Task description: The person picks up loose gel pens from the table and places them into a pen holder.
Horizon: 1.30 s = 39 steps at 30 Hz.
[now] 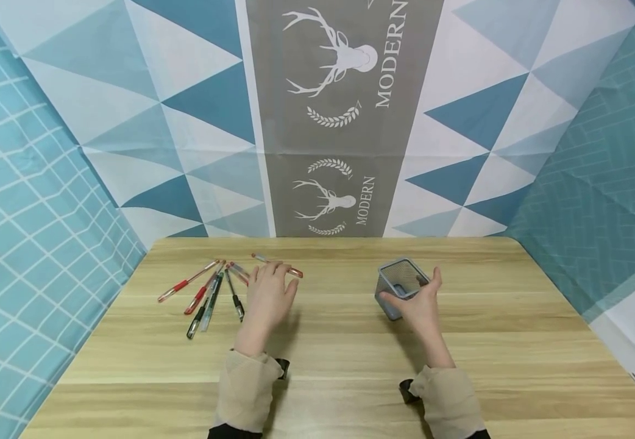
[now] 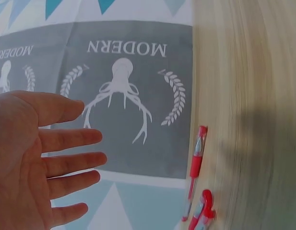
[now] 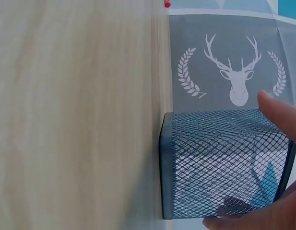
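Red and black pens [image 1: 208, 294] lie fanned on the desk [image 1: 328, 341] at left; the left hand [image 1: 270, 297] hovers just beside them, fingers straight, holding nothing. To the right, the right hand [image 1: 419, 305] grips the mesh cup [image 1: 400, 286]. Seemingly gathering pens: next, pinch one.

Head view: high, facing forward and down across the wooden table [image 1: 350, 341] to its far edge. Wrist views: close, low, rolled sideways. Shared throughout: far edge, deer backdrop [image 2: 138, 96].
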Each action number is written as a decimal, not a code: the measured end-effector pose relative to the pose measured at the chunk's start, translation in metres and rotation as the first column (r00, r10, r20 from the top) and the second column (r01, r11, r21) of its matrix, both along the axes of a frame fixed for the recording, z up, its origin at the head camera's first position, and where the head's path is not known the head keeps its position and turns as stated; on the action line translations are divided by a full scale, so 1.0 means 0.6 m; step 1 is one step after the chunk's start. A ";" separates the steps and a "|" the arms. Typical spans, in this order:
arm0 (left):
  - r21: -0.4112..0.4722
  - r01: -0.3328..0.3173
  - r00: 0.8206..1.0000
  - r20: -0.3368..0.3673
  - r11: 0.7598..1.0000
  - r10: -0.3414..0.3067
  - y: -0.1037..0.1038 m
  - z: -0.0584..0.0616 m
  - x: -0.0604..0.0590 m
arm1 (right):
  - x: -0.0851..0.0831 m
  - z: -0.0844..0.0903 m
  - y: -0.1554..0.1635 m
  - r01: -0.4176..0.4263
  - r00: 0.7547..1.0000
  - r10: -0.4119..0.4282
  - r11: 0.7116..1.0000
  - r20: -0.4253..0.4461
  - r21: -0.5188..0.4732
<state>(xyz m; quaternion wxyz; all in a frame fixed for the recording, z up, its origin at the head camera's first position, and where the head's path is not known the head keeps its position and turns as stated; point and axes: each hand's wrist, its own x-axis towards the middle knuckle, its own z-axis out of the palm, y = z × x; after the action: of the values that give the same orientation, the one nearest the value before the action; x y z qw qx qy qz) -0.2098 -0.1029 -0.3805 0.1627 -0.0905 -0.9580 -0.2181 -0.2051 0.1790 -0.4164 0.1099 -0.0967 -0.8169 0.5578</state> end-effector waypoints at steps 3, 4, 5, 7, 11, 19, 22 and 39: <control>0.009 -0.006 0.999 0.037 1.000 0.005 -0.014 -0.002 -0.003 | -0.001 -0.002 0.007 -0.033 0.999 0.035 0.998 0.038 -0.056; 0.007 -0.015 0.999 0.050 1.000 0.014 -0.019 -0.003 -0.004 | -0.002 -0.002 0.009 -0.041 0.998 0.045 0.997 0.054 -0.065; 0.003 -0.025 0.998 0.059 1.000 0.025 -0.024 -0.004 -0.005 | -0.002 -0.002 0.011 -0.050 0.996 0.055 0.996 0.068 -0.069; -0.008 -0.047 0.996 0.076 0.999 0.048 -0.034 -0.006 -0.005 | -0.003 -0.003 0.015 -0.070 0.993 0.076 0.995 0.094 -0.064; -0.015 -0.071 0.993 0.089 0.997 0.072 -0.048 -0.008 -0.005 | -0.005 -0.003 0.020 -0.109 0.988 0.115 0.992 0.103 -0.067; -0.001 -0.136 0.982 0.132 0.991 0.135 -0.067 -0.016 -0.009 | -0.004 0.001 0.028 -0.154 0.975 0.166 0.984 0.145 -0.090; 0.010 -0.197 0.966 0.171 0.980 0.192 -0.077 -0.018 -0.006 | -0.003 0.000 0.030 -0.158 0.974 0.168 0.984 0.152 -0.080; -0.017 -0.391 0.820 0.447 0.920 0.356 -0.104 -0.037 0.014 | 0.000 -0.007 0.030 -0.158 0.980 0.170 0.980 0.106 -0.119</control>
<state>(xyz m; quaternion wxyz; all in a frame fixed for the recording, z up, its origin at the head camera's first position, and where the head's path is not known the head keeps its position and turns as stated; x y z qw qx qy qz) -0.2012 -0.1654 -0.4025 -0.0161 0.1570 -0.9597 -0.2326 -0.2051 0.1970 -0.4206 0.0104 -0.0671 -0.7950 0.6028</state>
